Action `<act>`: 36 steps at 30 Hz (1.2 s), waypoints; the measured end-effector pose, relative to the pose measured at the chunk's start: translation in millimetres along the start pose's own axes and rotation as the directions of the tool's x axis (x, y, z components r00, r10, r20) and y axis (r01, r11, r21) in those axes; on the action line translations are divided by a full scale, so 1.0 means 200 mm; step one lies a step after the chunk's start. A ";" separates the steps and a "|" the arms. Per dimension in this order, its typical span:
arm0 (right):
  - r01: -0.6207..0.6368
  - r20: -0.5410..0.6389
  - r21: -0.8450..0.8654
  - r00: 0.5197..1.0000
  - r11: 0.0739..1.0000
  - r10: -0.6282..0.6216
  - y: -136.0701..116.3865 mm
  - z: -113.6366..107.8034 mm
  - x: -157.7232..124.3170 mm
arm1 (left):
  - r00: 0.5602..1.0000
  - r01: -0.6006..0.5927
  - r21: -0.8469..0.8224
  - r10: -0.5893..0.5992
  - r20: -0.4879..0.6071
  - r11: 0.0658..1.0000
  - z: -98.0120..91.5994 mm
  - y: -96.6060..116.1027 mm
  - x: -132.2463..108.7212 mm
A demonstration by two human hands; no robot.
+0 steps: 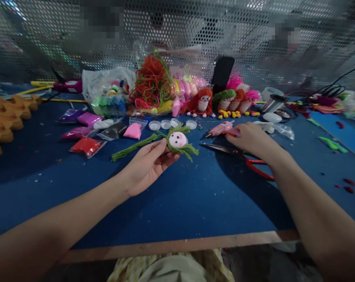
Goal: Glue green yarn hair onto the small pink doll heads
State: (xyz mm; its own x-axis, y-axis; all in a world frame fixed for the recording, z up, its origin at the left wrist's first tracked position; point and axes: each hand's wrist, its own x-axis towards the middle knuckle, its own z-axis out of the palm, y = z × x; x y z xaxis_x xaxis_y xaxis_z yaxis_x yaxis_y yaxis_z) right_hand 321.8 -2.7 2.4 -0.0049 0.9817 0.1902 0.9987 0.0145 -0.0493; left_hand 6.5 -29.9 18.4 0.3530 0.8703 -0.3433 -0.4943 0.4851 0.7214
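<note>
My left hand (148, 166) holds a small doll head (177, 140) with a white face, pink cheeks and green yarn hair; a long bundle of green yarn (133, 147) trails from it to the left over the blue table. My right hand (250, 139) reaches to a pink glue gun (221, 128) lying on the table, with its fingers closed around the gun's rear end. Red-handled scissors (242, 158) lie just below that hand.
Finished yarn-haired dolls (224, 101) stand in a row at the back by a tangle of orange yarn (151, 80). Small bags of coloured clay (87, 145) lie to the left, white caps (165, 124) in the middle. A perforated metal screen (48, 35) closes the far side. The table's wooden edge (180, 246) runs along the front.
</note>
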 end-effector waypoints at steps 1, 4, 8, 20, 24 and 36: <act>-0.046 0.020 -0.027 0.999 0.999 0.046 -0.01 -0.01 0.00 | 1.000 -0.001 0.002 0.001 0.003 1.000 0.00 0.00 0.00; -0.153 0.027 -0.074 0.988 0.986 0.155 -0.07 -0.05 -0.01 | 1.000 0.000 0.012 0.000 0.010 1.000 -0.01 0.00 0.01; -0.191 -0.048 -0.124 0.981 0.974 0.186 -0.15 -0.08 -0.05 | 1.000 0.002 0.019 -0.002 -0.001 1.000 -0.01 0.00 0.01; -0.127 -0.412 -0.105 0.908 0.986 0.073 -0.20 -0.09 -0.07 | 0.999 0.008 0.056 -0.010 0.045 0.998 -0.01 0.00 0.02; -0.039 -0.497 -0.080 0.868 0.996 -0.006 -0.20 -0.09 -0.07 | 0.999 0.013 0.052 -0.015 0.038 0.999 -0.01 0.00 0.01; -0.180 -0.628 0.045 0.760 0.983 0.168 -0.18 -0.09 -0.08 | 0.995 0.034 -0.006 -0.033 0.092 0.999 -0.01 0.00 0.00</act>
State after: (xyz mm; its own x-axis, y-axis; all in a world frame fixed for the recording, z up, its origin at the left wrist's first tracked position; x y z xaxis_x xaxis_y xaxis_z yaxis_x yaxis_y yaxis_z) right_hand 286.0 -22.5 18.2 0.1958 0.6297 0.7518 0.9800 -0.1536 -0.1265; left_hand 5.2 -29.8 16.7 0.4411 0.8421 -0.3103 -0.4868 0.5150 0.7056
